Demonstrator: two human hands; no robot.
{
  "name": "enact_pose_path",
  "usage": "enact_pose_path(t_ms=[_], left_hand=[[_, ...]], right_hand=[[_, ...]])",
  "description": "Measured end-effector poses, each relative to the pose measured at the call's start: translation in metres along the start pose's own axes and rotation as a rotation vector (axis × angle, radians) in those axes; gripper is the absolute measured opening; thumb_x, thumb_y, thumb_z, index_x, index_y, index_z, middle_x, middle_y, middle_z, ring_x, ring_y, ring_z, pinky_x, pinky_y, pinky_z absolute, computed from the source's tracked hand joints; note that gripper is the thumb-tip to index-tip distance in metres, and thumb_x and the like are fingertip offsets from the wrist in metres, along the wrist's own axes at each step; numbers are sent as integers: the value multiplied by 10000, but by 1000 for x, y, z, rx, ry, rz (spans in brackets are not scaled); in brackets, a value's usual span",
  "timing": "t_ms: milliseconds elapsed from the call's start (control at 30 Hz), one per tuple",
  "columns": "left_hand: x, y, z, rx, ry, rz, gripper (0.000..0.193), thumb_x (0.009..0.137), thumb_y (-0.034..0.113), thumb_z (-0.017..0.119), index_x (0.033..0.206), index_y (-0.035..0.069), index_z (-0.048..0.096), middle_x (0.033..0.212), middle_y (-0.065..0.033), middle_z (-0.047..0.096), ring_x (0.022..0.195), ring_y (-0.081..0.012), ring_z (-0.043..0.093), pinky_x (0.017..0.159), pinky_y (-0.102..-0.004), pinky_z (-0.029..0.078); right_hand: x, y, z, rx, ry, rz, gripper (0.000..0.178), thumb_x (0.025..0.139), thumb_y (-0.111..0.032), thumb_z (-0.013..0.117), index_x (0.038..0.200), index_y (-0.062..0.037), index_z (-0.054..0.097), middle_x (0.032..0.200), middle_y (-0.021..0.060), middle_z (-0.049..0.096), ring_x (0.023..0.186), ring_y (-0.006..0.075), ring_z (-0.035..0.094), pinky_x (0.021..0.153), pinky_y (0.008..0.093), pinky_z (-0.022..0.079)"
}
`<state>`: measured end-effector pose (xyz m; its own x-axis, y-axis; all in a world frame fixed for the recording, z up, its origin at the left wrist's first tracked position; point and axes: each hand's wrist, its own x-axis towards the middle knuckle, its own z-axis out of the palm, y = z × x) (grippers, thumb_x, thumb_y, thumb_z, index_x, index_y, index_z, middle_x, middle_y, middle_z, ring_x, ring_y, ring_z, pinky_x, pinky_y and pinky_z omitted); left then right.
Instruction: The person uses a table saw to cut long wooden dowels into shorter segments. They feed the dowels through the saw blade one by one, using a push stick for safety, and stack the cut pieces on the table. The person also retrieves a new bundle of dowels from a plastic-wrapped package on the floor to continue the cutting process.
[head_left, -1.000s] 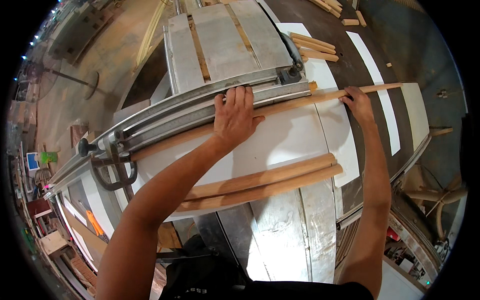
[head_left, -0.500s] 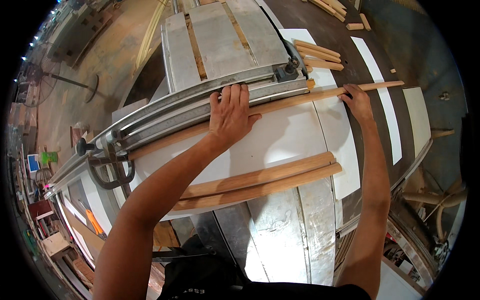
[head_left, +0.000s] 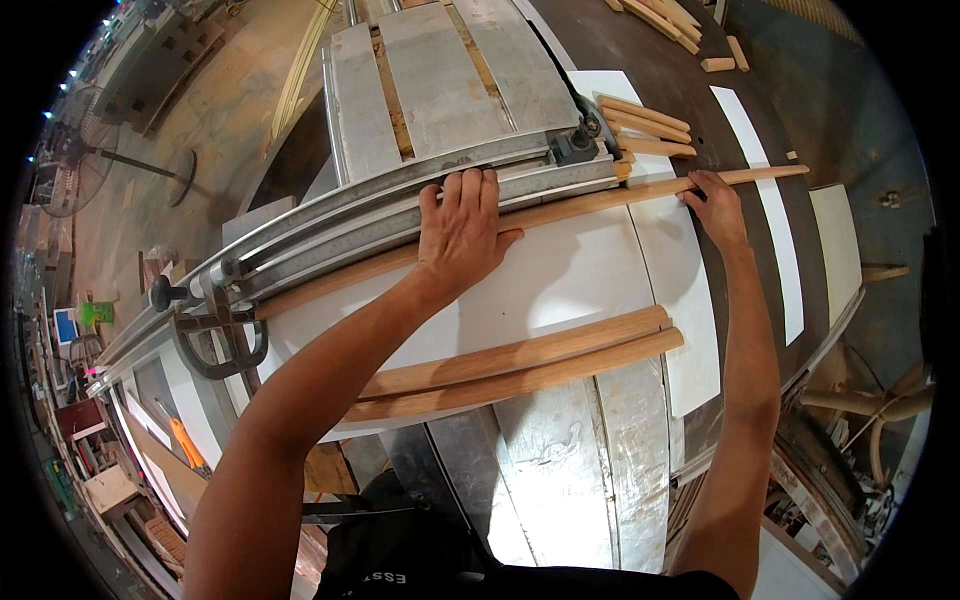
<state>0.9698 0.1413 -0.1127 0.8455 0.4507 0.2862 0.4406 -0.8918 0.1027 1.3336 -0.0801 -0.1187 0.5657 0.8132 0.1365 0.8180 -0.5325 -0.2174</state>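
Note:
A long wooden strip (head_left: 560, 210) lies along the front of a metal fence rail (head_left: 340, 238), its thin right end reaching past a dark table. My left hand (head_left: 462, 225) clamps strip and rail together, fingers curled over the rail and thumb on the strip's near side. Farther right, my right hand (head_left: 714, 205) pinches the strip between thumb and fingers. Two more wooden strips (head_left: 530, 350) lie side by side nearer me on a white board (head_left: 570, 270). A dark metal stop (head_left: 222, 340) stands by the strip's left end.
Short wooden sticks (head_left: 648, 125) lie beyond the fence's right end, near a black clamp block (head_left: 574, 148). A white strip (head_left: 765, 220) and more offcuts (head_left: 665, 18) rest on the dark table (head_left: 700, 110). A standing fan (head_left: 85, 165) is at far left.
The short sticks, offcuts and white strip on the dark table have shifted slightly nearer relative to the fence. My hands, the held strip and the fence keep their places together.

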Motion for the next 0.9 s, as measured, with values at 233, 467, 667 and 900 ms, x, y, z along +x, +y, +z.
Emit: enact_pose_path(t_ms=[233, 467, 667, 900], left_hand=[[0, 0, 0, -3, -21, -10, 878, 773, 542, 781, 1346, -62, 502, 1222, -146, 527, 1104, -278, 485, 936, -461, 347], [0, 0, 1, -1, -9, -5, 883, 769, 542, 785, 1349, -59, 500, 1237, -154, 528, 1112, -279, 486, 934, -453, 347], [0, 2, 1, -15, -19, -25, 858, 764, 522, 797, 1338, -46, 507, 1242, -150, 533, 1127, -288, 490, 943, -460, 346], [-3, 0, 4, -28, 39, -25, 844, 747, 510, 813, 1321, -32, 516, 1233, -146, 536, 1131, -296, 490, 958, -469, 349]], right_hand=[[1, 2, 2, -14, 7, -4, 454, 829, -219, 794, 1205, 11, 686, 1282, 173, 654, 1151, 340, 645, 995, 413, 524], [0, 0, 1, -12, 19, -22, 449, 822, -217, 803, 1183, 26, 692, 1253, 183, 668, 1112, 336, 664, 975, 406, 535], [-6, -2, 0, -14, 40, -32, 440, 820, -208, 807, 1163, 43, 695, 1231, 196, 678, 1080, 327, 682, 948, 399, 549], [-9, -1, 1, 6, 58, -39, 452, 816, -202, 806, 1177, 41, 684, 1222, 198, 677, 1089, 339, 671, 947, 402, 544]])
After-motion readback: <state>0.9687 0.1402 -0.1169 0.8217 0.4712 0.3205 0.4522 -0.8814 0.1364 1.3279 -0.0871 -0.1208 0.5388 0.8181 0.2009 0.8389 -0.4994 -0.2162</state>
